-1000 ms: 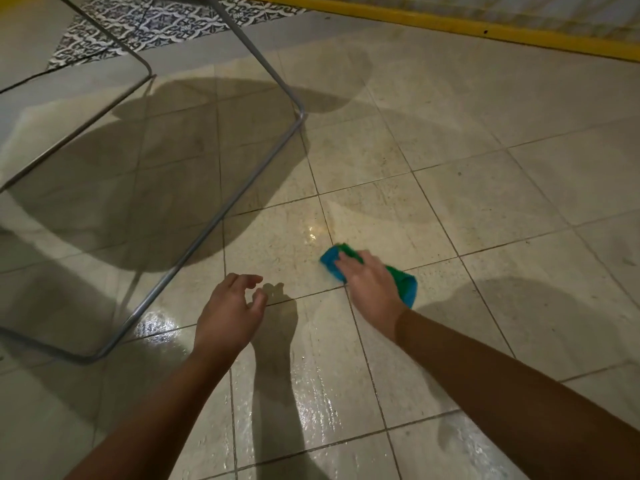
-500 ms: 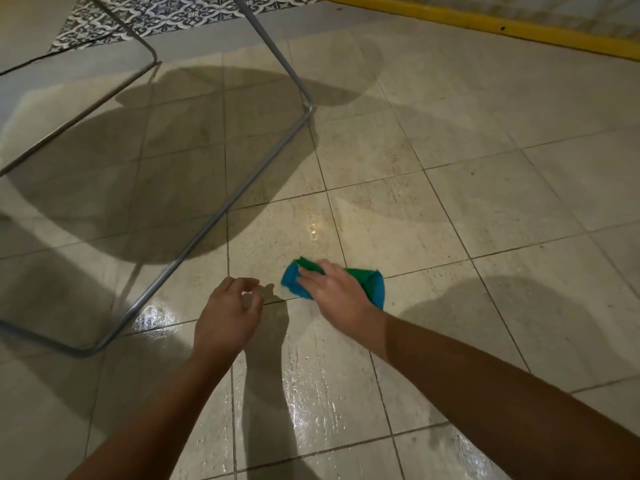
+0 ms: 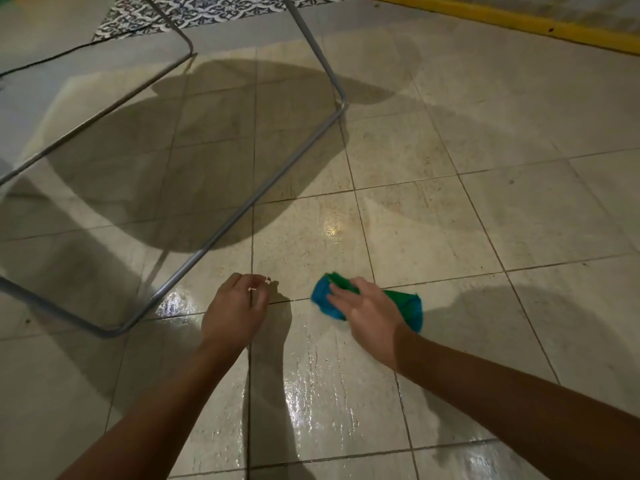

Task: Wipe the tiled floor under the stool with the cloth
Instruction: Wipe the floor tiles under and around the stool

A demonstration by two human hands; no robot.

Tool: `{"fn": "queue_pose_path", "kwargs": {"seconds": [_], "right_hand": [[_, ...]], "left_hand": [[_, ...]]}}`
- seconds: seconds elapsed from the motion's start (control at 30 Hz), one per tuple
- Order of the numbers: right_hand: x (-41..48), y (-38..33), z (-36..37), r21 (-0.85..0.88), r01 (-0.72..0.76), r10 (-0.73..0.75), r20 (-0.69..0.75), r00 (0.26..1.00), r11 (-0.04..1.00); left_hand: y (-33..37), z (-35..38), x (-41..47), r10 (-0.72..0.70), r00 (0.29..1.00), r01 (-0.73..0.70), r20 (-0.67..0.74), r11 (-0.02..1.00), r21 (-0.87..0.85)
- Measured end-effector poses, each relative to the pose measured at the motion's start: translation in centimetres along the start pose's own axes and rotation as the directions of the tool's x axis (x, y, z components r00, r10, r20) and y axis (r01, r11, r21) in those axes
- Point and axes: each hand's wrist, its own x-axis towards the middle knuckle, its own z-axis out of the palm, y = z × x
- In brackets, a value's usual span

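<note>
A blue and green cloth lies bunched on the wet beige tiled floor, pressed flat under my right hand. My left hand hovers just left of it with fingers loosely curled and nothing in it. The stool's grey metal tube frame rests on the floor to the left, its near corner a short way from my left hand. The stool's seat is out of view.
A yellow strip runs along the far right edge. A black-and-white patterned tile patch lies at the top. A thin dark cable crosses the grey floor at top left. Wet, shiny tiles lie near my arms.
My right hand slid the cloth left, then back a little to the right. My left hand stayed almost in place, fingers curled.
</note>
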Motion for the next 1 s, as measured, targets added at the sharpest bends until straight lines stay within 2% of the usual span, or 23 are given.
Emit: {"fn": "queue_pose_path", "kwargs": {"seconds": [0.07,0.17,0.27,0.37,0.43,0.5,0.6,0.67,0.73,0.8,0.87,0.93,1.0], "right_hand": [[1.9,-0.8,0.5,0.023,0.069,-0.069,-0.013,0.998,0.997],[5.4,-1.1,-0.5,-0.012,0.039,-0.038,0.027,0.999,0.999],[6.8,1.4,-0.7,-0.08,-0.116,0.119,0.042,0.992,0.99],[6.1,3.4,-1.1,-0.039,-0.321,0.315,-0.117,0.942,0.946],[5.1,3.5,-0.8,-0.07,-0.37,0.356,-0.154,0.922,0.926],[4.2,2.1,-0.2,-0.138,-0.339,0.328,-0.096,0.94,0.931],[3.9,-0.4,1.2,-0.191,-0.165,0.168,0.001,0.986,0.968],[5.3,-1.1,1.6,-0.156,-0.069,0.07,0.002,0.998,0.985],[7.2,-1.4,1.0,-0.104,-0.041,0.043,0.013,0.999,0.994],[8.6,-0.2,0.6,-0.169,-0.043,0.058,0.083,0.995,0.985],[8.9,1.6,-0.4,-0.237,-0.155,0.176,0.07,0.982,0.959],[8.5,3.7,-1.1,-0.178,-0.355,0.358,-0.018,0.934,0.918],[7.3,5.0,-1.0,-0.092,-0.453,0.439,-0.134,0.888,0.887]], "left_hand": [[-0.1,0.2,-0.1,-0.003,1.0,0.003,0.001,1.0,-0.01],[0.1,0.3,0.1,0.012,1.0,-0.012,-0.002,1.0,-0.025],[0.4,0.0,0.2,0.035,0.999,-0.035,0.001,0.999,-0.024],[0.2,-0.5,0.5,0.063,0.998,-0.063,-0.016,0.998,-0.007],[-0.1,-0.9,1.0,0.064,0.997,-0.065,-0.033,0.998,-0.011],[-0.5,-1.2,1.5,0.052,0.998,-0.053,-0.046,0.998,-0.015],[-0.8,-1.3,1.7,0.034,0.998,-0.035,-0.062,0.999,-0.026],[-0.9,-1.2,1.7,0.03,0.998,-0.031,-0.055,0.999,-0.027],[-0.8,-1.0,1.8,0.026,0.998,-0.028,-0.049,0.999,-0.033],[-0.7,-0.8,1.9,0.023,0.999,-0.025,-0.047,0.999,-0.042],[-0.3,-0.8,2.0,0.034,0.999,-0.036,-0.038,0.998,-0.044],[-0.1,-0.9,2.3,0.058,0.997,-0.06,-0.043,0.998,-0.029],[-0.1,-1.3,2.8,0.075,0.996,-0.076,-0.048,0.997,-0.017]]}}
